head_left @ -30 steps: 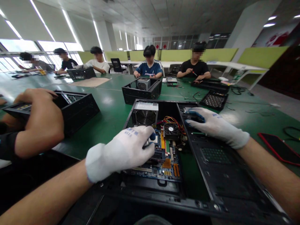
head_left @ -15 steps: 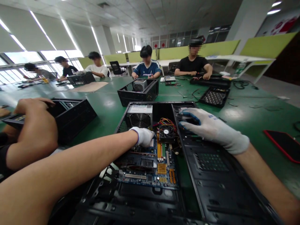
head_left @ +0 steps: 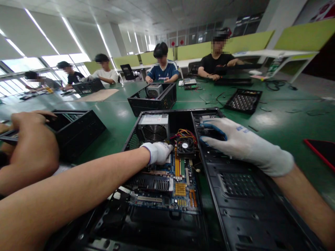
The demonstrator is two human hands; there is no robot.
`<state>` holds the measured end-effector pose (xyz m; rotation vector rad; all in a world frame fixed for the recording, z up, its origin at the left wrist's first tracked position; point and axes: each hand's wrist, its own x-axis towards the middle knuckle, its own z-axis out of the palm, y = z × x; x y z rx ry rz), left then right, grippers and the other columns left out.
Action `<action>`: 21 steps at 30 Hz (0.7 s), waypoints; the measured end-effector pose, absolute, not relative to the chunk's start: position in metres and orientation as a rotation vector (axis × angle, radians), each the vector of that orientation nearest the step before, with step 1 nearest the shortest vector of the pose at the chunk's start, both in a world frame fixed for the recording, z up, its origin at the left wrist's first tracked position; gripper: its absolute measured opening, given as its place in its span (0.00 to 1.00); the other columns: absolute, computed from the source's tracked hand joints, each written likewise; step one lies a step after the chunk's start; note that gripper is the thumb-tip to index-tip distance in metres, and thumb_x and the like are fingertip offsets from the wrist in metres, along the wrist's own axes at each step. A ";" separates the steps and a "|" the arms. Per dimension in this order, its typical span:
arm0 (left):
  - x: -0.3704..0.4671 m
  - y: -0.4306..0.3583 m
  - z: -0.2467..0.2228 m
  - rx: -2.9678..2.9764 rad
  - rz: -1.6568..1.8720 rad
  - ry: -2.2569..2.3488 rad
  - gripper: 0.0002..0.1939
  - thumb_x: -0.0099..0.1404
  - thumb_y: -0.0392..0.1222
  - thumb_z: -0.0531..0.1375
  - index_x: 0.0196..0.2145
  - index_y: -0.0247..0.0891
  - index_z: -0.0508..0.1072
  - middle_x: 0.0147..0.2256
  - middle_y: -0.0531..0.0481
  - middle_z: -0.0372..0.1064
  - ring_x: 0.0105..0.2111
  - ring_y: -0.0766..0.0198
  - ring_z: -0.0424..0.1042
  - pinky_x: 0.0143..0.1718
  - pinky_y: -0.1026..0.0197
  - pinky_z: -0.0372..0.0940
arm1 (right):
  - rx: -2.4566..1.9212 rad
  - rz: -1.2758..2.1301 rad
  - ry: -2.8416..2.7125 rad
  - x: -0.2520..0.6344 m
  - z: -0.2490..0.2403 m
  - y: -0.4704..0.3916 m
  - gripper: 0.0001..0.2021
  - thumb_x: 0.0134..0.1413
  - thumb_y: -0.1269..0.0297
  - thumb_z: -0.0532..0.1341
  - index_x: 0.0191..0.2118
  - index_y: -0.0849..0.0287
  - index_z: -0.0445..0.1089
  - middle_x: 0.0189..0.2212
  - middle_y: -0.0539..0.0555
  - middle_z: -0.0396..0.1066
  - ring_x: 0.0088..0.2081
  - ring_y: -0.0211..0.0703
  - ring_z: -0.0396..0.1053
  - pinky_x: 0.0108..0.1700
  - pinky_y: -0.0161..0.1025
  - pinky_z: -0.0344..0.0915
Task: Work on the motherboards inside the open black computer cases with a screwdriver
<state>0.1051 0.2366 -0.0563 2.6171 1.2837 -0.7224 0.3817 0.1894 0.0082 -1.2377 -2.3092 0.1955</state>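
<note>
An open black computer case (head_left: 209, 240) lies before me with a blue motherboard (head_left: 164, 200) inside. My gloved left hand (head_left: 160, 153) reaches in, closed, just left of the CPU fan (head_left: 185, 146). Its fingertips point down toward the board, and whatever they hold is hidden. The silver power supply (head_left: 154, 127) is right behind that hand, and coloured wires (head_left: 184, 132) bunch behind the fan. My gloved right hand (head_left: 230, 139) rests over the case's right-hand bay section, thumb and fingers apart, with nothing visible between them.
On the left, a co-worker's bare arm (head_left: 34, 143) reaches into another black case (head_left: 81, 130). A further case (head_left: 154, 99) stands just beyond mine. A black perforated tray (head_left: 244, 101) and loose cables lie behind at right. A red-edged black mat (head_left: 321, 153) is at far right. Several people sit across the green table (head_left: 115, 115).
My view has shifted slightly. My hands stay in nearly the same places on the case. Across the table, the person in black has lifted a dark panel.
</note>
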 end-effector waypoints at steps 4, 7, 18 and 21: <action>0.105 0.237 -0.055 2.631 -0.730 1.286 0.28 0.61 0.43 0.65 0.58 0.34 0.70 0.56 0.35 0.74 0.54 0.45 0.76 0.54 0.52 0.72 | -1.217 0.186 -2.322 0.381 0.008 0.190 0.29 0.61 0.43 0.62 0.61 0.54 0.71 0.60 0.60 0.72 0.61 0.64 0.68 0.66 0.60 0.62; 0.105 0.236 -0.054 2.644 -0.679 1.286 0.27 0.63 0.46 0.64 0.59 0.37 0.70 0.56 0.36 0.75 0.54 0.45 0.76 0.54 0.52 0.72 | -1.209 0.177 -2.337 0.382 0.007 0.190 0.28 0.61 0.43 0.62 0.60 0.55 0.72 0.59 0.60 0.73 0.61 0.63 0.69 0.65 0.60 0.63; 0.110 0.235 -0.046 2.642 -0.715 1.312 0.22 0.66 0.44 0.64 0.56 0.35 0.72 0.53 0.38 0.77 0.52 0.48 0.78 0.52 0.56 0.72 | -1.201 0.180 -2.364 0.382 0.006 0.191 0.28 0.62 0.43 0.61 0.60 0.56 0.71 0.59 0.61 0.72 0.61 0.63 0.68 0.65 0.59 0.63; 0.110 0.235 -0.048 2.636 -0.696 1.333 0.22 0.67 0.44 0.62 0.56 0.33 0.72 0.54 0.37 0.76 0.53 0.49 0.77 0.53 0.57 0.72 | -1.202 0.179 -2.368 0.382 0.006 0.190 0.28 0.63 0.43 0.61 0.60 0.56 0.71 0.60 0.61 0.72 0.62 0.63 0.68 0.66 0.59 0.62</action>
